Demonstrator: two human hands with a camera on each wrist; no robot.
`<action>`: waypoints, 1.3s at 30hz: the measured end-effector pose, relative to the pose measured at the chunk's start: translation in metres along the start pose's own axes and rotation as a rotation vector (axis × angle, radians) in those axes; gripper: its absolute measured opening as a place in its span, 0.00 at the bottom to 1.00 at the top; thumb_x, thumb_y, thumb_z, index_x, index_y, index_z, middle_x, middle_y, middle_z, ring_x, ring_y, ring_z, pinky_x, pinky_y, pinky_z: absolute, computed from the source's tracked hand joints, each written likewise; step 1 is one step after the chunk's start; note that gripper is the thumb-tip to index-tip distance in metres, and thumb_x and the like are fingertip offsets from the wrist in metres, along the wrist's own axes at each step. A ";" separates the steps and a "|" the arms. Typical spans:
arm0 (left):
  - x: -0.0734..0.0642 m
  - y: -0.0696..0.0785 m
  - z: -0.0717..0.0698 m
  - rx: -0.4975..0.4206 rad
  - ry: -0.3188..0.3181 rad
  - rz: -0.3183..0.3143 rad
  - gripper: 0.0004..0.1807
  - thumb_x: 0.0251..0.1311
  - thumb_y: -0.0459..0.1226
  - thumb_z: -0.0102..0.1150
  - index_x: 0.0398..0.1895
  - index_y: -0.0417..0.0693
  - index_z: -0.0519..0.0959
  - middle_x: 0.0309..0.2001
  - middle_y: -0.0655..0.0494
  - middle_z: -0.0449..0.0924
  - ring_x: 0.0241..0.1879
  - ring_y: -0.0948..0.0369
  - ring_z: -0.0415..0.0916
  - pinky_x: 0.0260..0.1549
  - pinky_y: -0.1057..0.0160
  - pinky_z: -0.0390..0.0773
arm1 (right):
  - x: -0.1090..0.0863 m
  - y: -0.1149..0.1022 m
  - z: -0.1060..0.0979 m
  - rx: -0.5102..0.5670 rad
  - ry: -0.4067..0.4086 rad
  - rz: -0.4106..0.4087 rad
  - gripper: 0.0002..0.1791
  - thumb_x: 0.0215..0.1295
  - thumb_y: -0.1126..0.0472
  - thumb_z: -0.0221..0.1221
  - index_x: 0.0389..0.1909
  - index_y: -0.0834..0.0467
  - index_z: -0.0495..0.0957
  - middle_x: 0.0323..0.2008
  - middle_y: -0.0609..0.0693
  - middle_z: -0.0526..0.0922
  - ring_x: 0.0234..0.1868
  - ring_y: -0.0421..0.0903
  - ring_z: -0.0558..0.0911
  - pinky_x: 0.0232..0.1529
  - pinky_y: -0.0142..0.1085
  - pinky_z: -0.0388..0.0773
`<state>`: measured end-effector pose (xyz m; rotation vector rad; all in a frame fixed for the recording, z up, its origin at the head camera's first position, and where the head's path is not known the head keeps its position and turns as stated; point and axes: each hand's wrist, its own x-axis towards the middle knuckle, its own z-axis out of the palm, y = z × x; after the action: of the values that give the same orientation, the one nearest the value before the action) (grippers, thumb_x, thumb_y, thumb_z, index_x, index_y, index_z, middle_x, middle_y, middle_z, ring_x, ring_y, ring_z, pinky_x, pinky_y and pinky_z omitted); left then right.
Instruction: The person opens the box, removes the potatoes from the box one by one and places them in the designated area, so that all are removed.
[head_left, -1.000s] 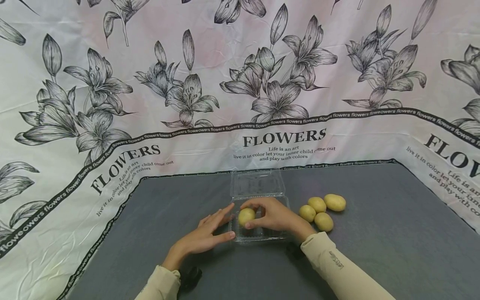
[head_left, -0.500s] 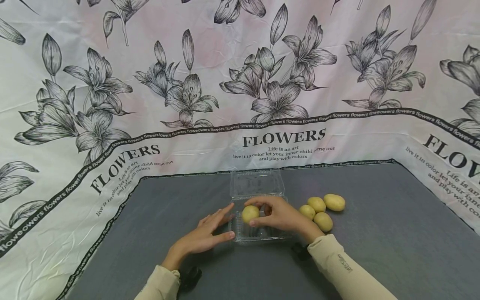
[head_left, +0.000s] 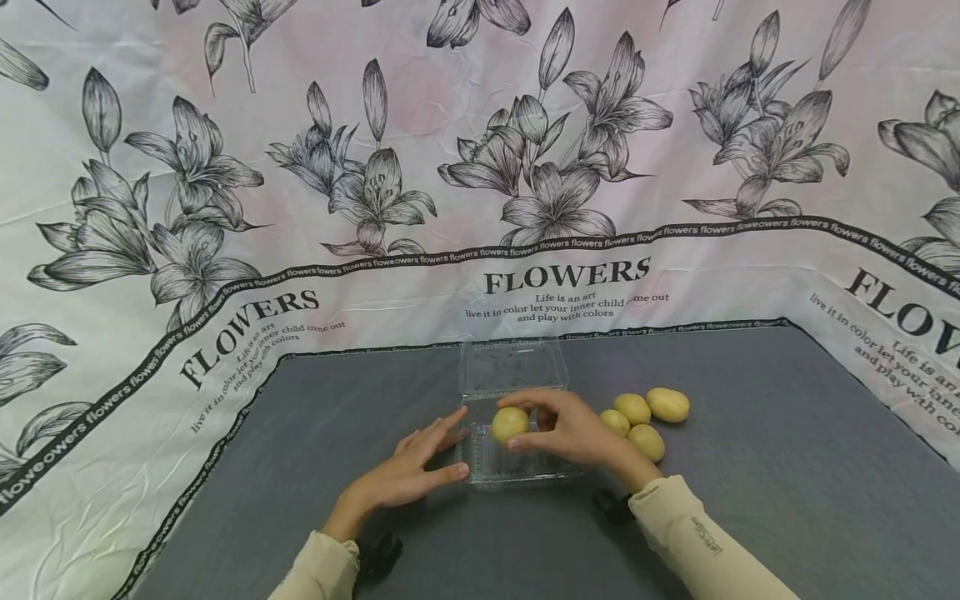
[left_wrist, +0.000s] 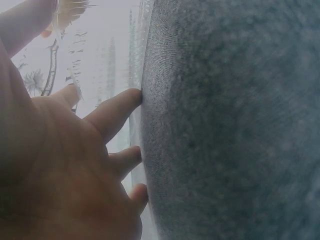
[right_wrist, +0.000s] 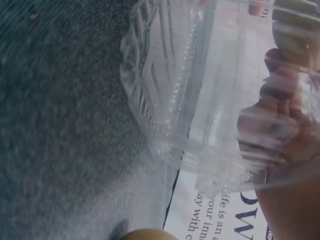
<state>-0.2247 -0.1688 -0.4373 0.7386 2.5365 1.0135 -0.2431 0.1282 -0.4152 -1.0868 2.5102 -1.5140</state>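
A clear plastic clamshell box sits on the grey table, its lid folded back away from me. Over the box's base, my right hand grips a yellow potato between thumb and fingers. In the right wrist view the same hand shows through the clear box wall, with the potato at the upper right. My left hand lies at the box's left side with its fingers spread. The left wrist view has that hand's fingertips right at the clear plastic edge.
Several more potatoes lie grouped on the table to the right of the box, beside my right forearm. A white cloth printed with flowers and lettering hangs along the back and sides. Black wrist devices sit under both wrists.
My right hand has moved to the right and slightly up with the potato, from the left part of the box toward its middle. The left hand and the box have stayed put.
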 end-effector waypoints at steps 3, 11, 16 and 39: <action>0.000 0.000 0.000 0.001 -0.001 0.001 0.44 0.74 0.55 0.53 0.84 0.66 0.41 0.78 0.55 0.62 0.83 0.45 0.32 0.75 0.31 0.30 | -0.002 0.000 -0.002 -0.008 0.015 -0.001 0.29 0.58 0.58 0.74 0.62 0.54 0.80 0.47 0.53 0.85 0.19 0.36 0.67 0.22 0.30 0.70; 0.000 0.001 0.000 -0.002 -0.002 0.004 0.44 0.74 0.54 0.53 0.84 0.66 0.41 0.78 0.55 0.61 0.83 0.45 0.31 0.75 0.31 0.30 | -0.008 0.001 -0.005 -0.009 0.030 -0.019 0.29 0.58 0.59 0.74 0.62 0.55 0.80 0.46 0.53 0.85 0.19 0.36 0.67 0.22 0.30 0.70; 0.000 0.001 0.000 0.000 0.004 0.007 0.44 0.73 0.54 0.54 0.84 0.65 0.42 0.78 0.55 0.62 0.83 0.45 0.32 0.75 0.31 0.31 | -0.010 0.003 -0.006 -0.013 0.049 -0.015 0.30 0.58 0.59 0.74 0.62 0.55 0.80 0.46 0.53 0.85 0.20 0.35 0.68 0.23 0.30 0.70; 0.000 0.000 0.000 -0.006 -0.002 0.005 0.44 0.73 0.55 0.54 0.84 0.66 0.42 0.78 0.56 0.61 0.83 0.45 0.32 0.75 0.31 0.30 | -0.020 0.002 -0.019 -0.031 0.107 -0.003 0.29 0.57 0.58 0.75 0.62 0.51 0.81 0.42 0.48 0.83 0.22 0.35 0.69 0.24 0.30 0.72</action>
<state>-0.2246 -0.1685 -0.4376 0.7440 2.5295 1.0210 -0.2353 0.1546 -0.4130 -1.0407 2.6113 -1.5798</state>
